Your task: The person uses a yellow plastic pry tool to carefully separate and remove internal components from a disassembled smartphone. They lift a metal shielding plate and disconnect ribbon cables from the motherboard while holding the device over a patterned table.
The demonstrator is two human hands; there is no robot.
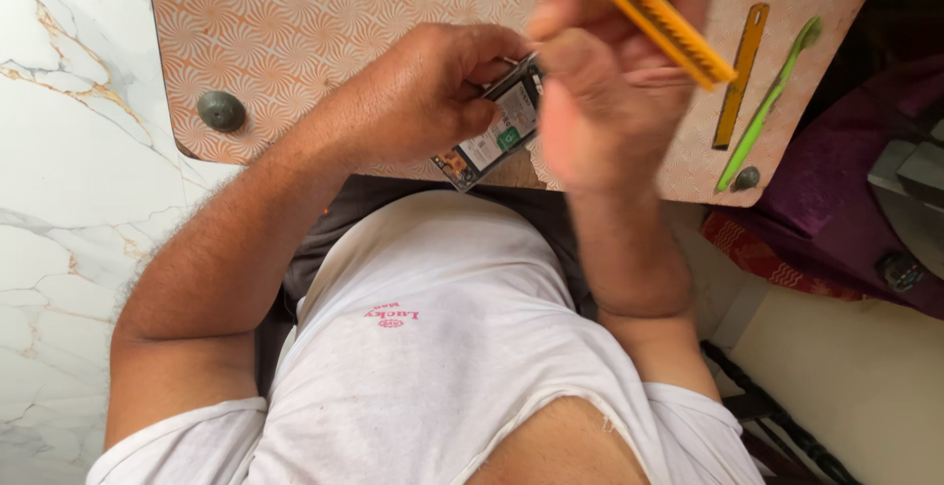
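My left hand (423,91) grips a small opened phone (492,131) with its back off, showing a pale battery and circuit parts, held at the near edge of the orange patterned table (295,23). My right hand (600,72) is blurred and holds a yellow utility knife (659,18) slanted above the phone's upper end. Whether the blade touches the phone is hidden by my fingers.
An orange ruler (739,77) and a green toothbrush (767,101) lie at the table's right side. A round grey knob (220,109) sits at the left corner. White marble floor (69,151) lies left; purple cloth (846,190) and a dark chair frame (787,426) lie right.
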